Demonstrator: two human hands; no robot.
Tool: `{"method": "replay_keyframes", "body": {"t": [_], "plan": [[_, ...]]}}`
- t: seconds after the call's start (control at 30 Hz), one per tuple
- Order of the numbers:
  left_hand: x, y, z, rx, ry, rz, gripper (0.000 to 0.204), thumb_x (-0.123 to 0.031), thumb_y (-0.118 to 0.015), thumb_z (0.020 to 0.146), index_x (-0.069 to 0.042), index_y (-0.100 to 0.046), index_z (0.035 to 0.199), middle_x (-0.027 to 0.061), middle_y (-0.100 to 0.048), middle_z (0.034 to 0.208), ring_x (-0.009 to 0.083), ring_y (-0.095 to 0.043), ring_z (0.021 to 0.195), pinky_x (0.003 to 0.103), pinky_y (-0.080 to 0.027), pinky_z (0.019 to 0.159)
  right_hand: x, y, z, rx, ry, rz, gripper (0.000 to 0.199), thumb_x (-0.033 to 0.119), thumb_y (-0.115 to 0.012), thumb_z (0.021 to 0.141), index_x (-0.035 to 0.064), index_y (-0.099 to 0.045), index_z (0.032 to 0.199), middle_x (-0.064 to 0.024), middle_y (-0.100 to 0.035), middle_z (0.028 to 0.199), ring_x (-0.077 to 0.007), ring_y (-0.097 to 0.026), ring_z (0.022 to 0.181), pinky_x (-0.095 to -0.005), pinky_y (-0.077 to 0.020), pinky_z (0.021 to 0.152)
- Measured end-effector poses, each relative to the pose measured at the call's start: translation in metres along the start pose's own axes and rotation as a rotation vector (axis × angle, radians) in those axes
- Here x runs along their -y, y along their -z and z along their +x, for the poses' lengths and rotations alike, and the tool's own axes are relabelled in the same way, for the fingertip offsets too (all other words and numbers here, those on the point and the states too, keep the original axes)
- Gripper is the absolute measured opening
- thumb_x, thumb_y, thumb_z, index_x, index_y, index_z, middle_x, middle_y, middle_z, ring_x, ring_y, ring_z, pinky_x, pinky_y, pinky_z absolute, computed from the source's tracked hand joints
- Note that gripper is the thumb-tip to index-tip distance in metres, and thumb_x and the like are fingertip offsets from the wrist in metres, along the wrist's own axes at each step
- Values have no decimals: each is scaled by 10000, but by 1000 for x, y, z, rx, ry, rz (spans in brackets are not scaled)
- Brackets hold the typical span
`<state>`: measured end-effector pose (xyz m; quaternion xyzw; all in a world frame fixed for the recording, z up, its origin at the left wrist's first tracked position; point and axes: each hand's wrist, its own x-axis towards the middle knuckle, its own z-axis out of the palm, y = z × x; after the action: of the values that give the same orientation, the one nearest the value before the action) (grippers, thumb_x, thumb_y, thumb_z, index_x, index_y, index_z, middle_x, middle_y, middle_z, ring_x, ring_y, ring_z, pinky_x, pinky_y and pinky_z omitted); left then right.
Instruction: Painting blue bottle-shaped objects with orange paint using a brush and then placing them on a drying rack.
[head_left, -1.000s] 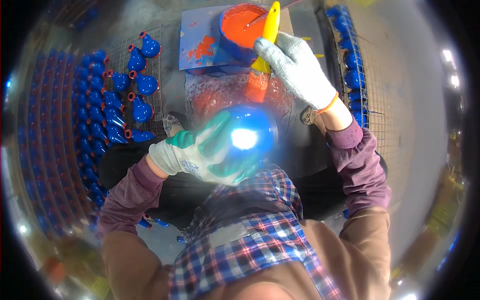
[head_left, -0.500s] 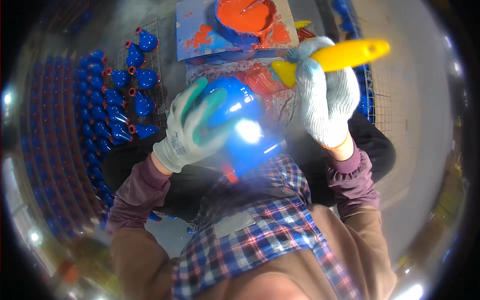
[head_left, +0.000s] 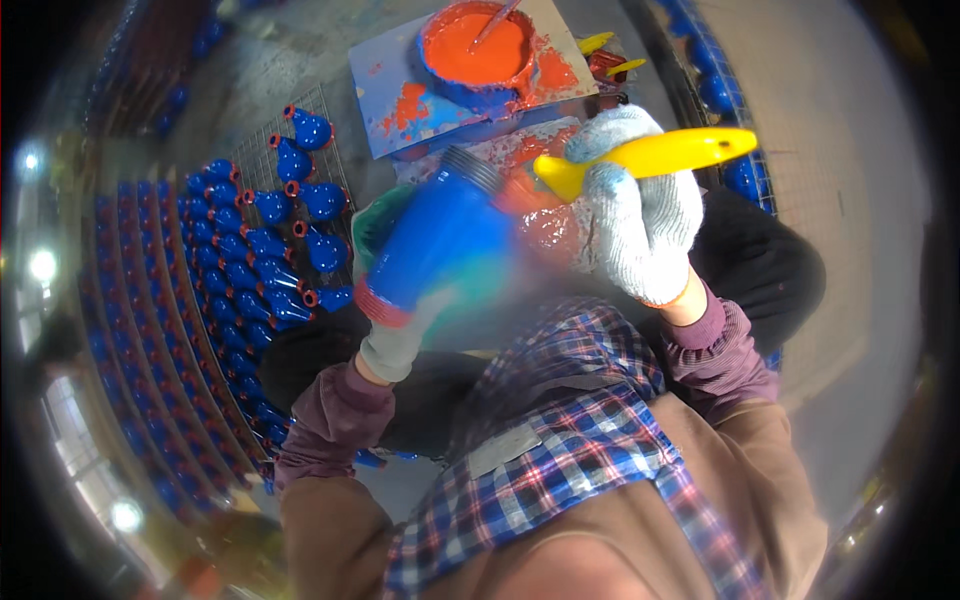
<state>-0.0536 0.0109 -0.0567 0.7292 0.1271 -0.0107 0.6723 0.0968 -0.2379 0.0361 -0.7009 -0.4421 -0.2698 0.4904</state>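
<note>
Fingers (head_left: 640, 215) near orange-paint bowl (head_left: 475, 50)

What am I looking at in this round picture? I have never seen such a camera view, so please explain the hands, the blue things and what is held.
The picture comes from a wide fisheye camera worn on a person's head, looking down, so straight edges bend and the person's own chest and sleeves fill the lower part. There is no machine, only two gloved hands. The left hand holds a glossy blue part with a ribbed neck and a red band at one end; it is blurred. The right hand grips a yellow brush handle, whose tip sits at the blue part. Beyond the hands, a round tub of orange-red paint stands on a paint-smeared blue board. To the person's left, many similar blue parts with red rims lie in rows on a wire rack.
</note>
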Motion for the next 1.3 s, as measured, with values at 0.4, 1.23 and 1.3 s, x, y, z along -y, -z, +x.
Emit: {"method": "replay_keyframes", "body": {"t": [0.4, 1.23, 1.3], "plan": [[-67, -33, 39, 95, 182, -587, 439, -185, -620, 925, -59, -520, 1334, 98, -597, 1243, 232, -614, 1073, 374, -518, 918, 3, 7, -17, 113, -231, 140, 273, 97, -718, 776, 32, -680, 1038, -154, -663, 935, -343, -632, 828, -387, -503, 726], [-65, -12, 40, -228, -390, 325, 655, -224, -855, 662, -65, -568, 1228, 137, -522, 1248, 285, -573, 1103, 413, -517, 861, -18, 29, 26, 143, -783, 93, 177, 81, -619, 939, -23, -625, 1082, -86, -627, 871, -172, -616, 768, -305, -492, 674], [-79, -7, 42, -231, -910, 840, 667, -226, -856, 613, -95, -617, 1221, 155, -516, 1240, 339, -554, 1110, 417, -520, 849, -46, 29, 47, 451, -480, -80, 227, 195, -615, 963, -19, -644, 1030, -93, -650, 814, -158, -614, 703, -317, -478, 617]]}}
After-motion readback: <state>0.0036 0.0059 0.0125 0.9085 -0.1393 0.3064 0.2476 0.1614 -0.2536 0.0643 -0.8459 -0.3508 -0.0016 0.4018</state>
